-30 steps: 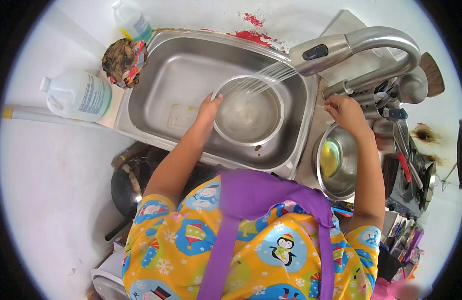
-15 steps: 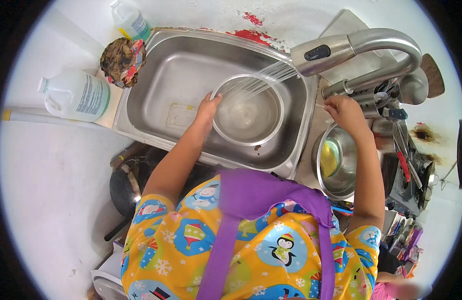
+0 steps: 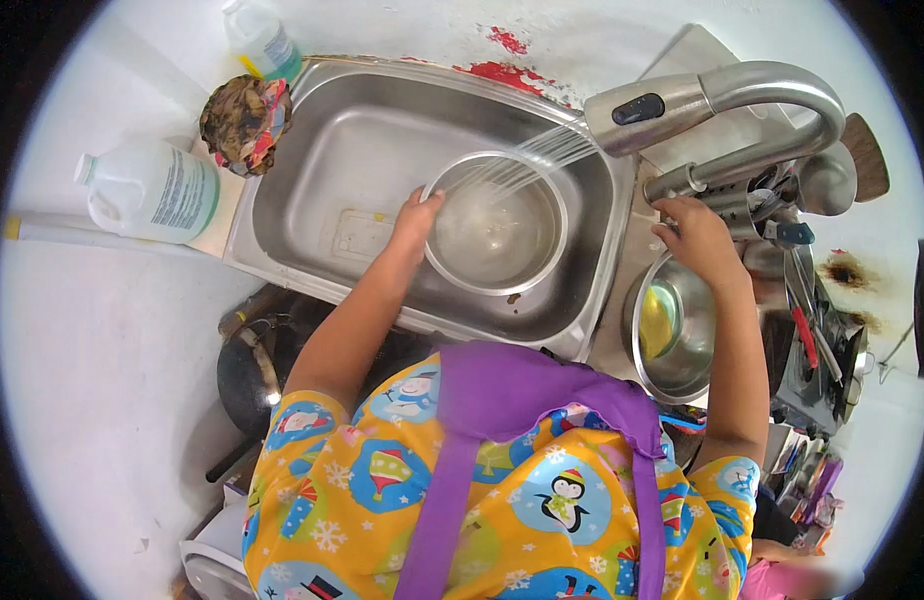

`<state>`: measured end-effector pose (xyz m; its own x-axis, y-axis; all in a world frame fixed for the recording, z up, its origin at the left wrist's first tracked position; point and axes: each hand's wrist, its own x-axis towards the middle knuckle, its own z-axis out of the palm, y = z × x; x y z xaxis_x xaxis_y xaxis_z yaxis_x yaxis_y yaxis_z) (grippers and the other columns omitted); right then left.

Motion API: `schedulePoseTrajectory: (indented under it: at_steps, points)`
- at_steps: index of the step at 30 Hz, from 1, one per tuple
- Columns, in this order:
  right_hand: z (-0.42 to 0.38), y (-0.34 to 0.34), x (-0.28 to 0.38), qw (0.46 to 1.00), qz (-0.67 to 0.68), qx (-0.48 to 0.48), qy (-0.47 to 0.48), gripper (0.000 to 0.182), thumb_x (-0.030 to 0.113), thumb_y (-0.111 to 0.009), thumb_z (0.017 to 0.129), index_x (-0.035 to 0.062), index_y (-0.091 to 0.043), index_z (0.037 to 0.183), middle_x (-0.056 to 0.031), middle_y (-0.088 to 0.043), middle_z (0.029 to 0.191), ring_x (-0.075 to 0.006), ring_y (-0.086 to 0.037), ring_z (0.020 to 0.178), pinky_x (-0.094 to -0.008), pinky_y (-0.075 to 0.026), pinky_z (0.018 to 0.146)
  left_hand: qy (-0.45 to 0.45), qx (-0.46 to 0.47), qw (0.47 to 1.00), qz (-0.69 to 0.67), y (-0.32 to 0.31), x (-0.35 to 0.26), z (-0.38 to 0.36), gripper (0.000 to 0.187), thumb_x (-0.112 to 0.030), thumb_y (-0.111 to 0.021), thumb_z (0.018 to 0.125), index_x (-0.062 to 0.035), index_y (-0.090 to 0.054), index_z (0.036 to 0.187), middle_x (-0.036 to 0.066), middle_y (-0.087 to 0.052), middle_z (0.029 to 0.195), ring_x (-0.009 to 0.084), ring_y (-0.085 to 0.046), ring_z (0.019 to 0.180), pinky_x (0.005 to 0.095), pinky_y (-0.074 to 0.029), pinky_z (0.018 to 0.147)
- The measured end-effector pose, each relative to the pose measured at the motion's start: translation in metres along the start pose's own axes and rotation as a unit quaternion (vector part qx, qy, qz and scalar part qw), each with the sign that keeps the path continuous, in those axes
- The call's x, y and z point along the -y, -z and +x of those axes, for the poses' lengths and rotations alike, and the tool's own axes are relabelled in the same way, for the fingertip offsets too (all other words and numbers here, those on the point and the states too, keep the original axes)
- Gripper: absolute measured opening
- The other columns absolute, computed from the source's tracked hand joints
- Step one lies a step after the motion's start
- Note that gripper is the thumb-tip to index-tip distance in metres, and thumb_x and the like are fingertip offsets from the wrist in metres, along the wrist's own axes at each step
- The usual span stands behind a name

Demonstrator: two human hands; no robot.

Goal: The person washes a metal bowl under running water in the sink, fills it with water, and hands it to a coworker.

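Note:
My left hand (image 3: 418,222) grips the left rim of a round metal bowl (image 3: 497,222) inside the steel sink (image 3: 332,150). Water sprays into the bowl from the faucet head (image 3: 642,108), and cloudy water stands in it. At the base of the faucet, right of the sink, is my right hand (image 3: 694,232), its fingers apart and slightly bent, with nothing visible in them. Just below that hand, a second metal bowl (image 3: 690,345) on the counter holds something yellow (image 3: 658,322).
Two jugs, one large (image 3: 157,190) and one smaller (image 3: 262,42), stand left of the sink beside a crumpled dark bundle (image 3: 244,122). A utensil holder (image 3: 732,208) is behind my right hand. A dark pan (image 3: 244,380) lies lower left. Part of another person (image 3: 787,578) shows lower right.
My right hand has opened from a pinch near the faucet base, its fingers spreading. My left hand stays on the bowl's rim, and the water still runs.

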<state>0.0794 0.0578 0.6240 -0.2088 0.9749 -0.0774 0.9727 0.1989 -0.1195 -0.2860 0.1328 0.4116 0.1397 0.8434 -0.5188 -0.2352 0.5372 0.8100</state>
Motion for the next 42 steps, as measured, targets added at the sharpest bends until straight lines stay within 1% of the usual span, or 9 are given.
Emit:
schedulePoseTrajectory:
  at_steps: [4,7,13,19,22,28,37,40,42]
  points:
    - [-0.003,0.005,0.002,1.000,0.014,-0.008,-0.012,0.030,0.019,-0.068,0.081,0.0060,-0.067,0.108,-0.0154,-0.067,0.102,-0.0349,-0.063,0.094,-0.0433,-0.050,0.082,0.001,0.006,1.000,0.005,-0.002,-0.005,-0.005,0.054,-0.027,-0.057,0.094,0.0044,-0.042,0.136,0.019,-0.057,0.124,0.0279,-0.056,0.113,0.0387,-0.046,0.094]
    - [-0.004,0.003,-0.005,0.999,0.019,-0.023,0.014,0.030,0.012,-0.069,0.079,0.0034,-0.065,0.108,-0.0147,-0.067,0.094,-0.0316,-0.065,0.088,-0.0399,-0.050,0.077,0.000,-0.015,1.000,0.008,-0.001,-0.002,-0.002,0.052,-0.026,-0.057,0.094,0.0040,-0.044,0.135,0.019,-0.057,0.123,0.0274,-0.057,0.112,0.0384,-0.047,0.093]
    - [-0.001,-0.003,-0.010,0.999,0.032,-0.024,0.029,0.027,0.012,-0.069,0.080,0.0021,-0.066,0.104,-0.0152,-0.067,0.092,-0.0323,-0.065,0.086,-0.0395,-0.050,0.076,-0.009,0.023,1.000,-0.008,0.002,0.001,0.002,0.048,-0.026,-0.057,0.095,0.0014,-0.047,0.133,0.017,-0.058,0.123,0.0266,-0.057,0.112,0.0385,-0.046,0.094]
    - [0.005,0.001,-0.005,1.000,0.015,0.002,0.008,0.020,0.016,-0.069,0.079,0.0014,-0.069,0.094,-0.0179,-0.068,0.088,-0.0344,-0.066,0.081,-0.0413,-0.051,0.073,-0.002,0.019,1.000,0.007,0.001,-0.003,-0.002,0.047,-0.026,-0.056,0.095,-0.0003,-0.048,0.133,0.016,-0.059,0.122,0.0266,-0.057,0.112,0.0388,-0.046,0.094]
    - [0.008,-0.002,-0.007,1.000,0.007,0.011,-0.002,0.018,0.019,-0.069,0.078,0.0060,-0.069,0.091,-0.0168,-0.068,0.086,-0.0362,-0.065,0.082,-0.0451,-0.051,0.075,0.012,0.004,1.000,0.004,-0.002,-0.006,-0.004,0.047,-0.026,-0.055,0.096,-0.0004,-0.047,0.134,0.017,-0.059,0.123,0.0270,-0.057,0.113,0.0391,-0.046,0.095]
    - [0.010,0.004,0.001,0.999,-0.012,0.030,-0.008,0.020,0.016,-0.070,0.078,0.0007,-0.070,0.091,-0.0177,-0.069,0.084,-0.0339,-0.067,0.077,-0.0407,-0.052,0.072,0.016,0.006,1.000,0.017,0.002,-0.002,0.002,0.052,-0.028,-0.056,0.095,-0.0005,-0.043,0.137,0.018,-0.055,0.129,0.0282,-0.055,0.117,0.0392,-0.045,0.097]
    - [0.006,-0.006,-0.019,0.993,0.108,0.033,0.019,0.034,0.009,-0.071,0.077,-0.0015,-0.065,0.108,-0.0183,-0.066,0.099,-0.0292,-0.067,0.082,-0.0367,-0.052,0.077,0.026,0.037,0.999,-0.027,0.006,0.001,0.006,0.058,-0.023,-0.060,0.092,-0.0015,-0.037,0.141,0.019,-0.053,0.129,0.0300,-0.056,0.115,0.0425,-0.050,0.093]
    - [0.007,-0.009,-0.023,0.995,0.093,0.021,0.027,0.033,0.009,-0.071,0.078,-0.0023,-0.064,0.108,-0.0178,-0.067,0.094,-0.0292,-0.066,0.080,-0.0363,-0.052,0.077,0.037,0.028,0.999,-0.025,0.004,-0.005,-0.002,0.056,-0.020,-0.060,0.092,-0.0012,-0.038,0.140,0.018,-0.055,0.126,0.0289,-0.057,0.113,0.0419,-0.051,0.091]
    - [0.008,-0.006,-0.021,0.994,0.106,0.038,0.002,0.032,0.012,-0.071,0.078,-0.0012,-0.066,0.106,-0.0182,-0.069,0.095,-0.0324,-0.067,0.085,-0.0397,-0.052,0.077,0.031,0.030,0.999,-0.027,0.003,-0.005,-0.003,0.054,-0.019,-0.059,0.092,-0.0011,-0.040,0.139,0.017,-0.057,0.124,0.0282,-0.058,0.111,0.0414,-0.051,0.091]
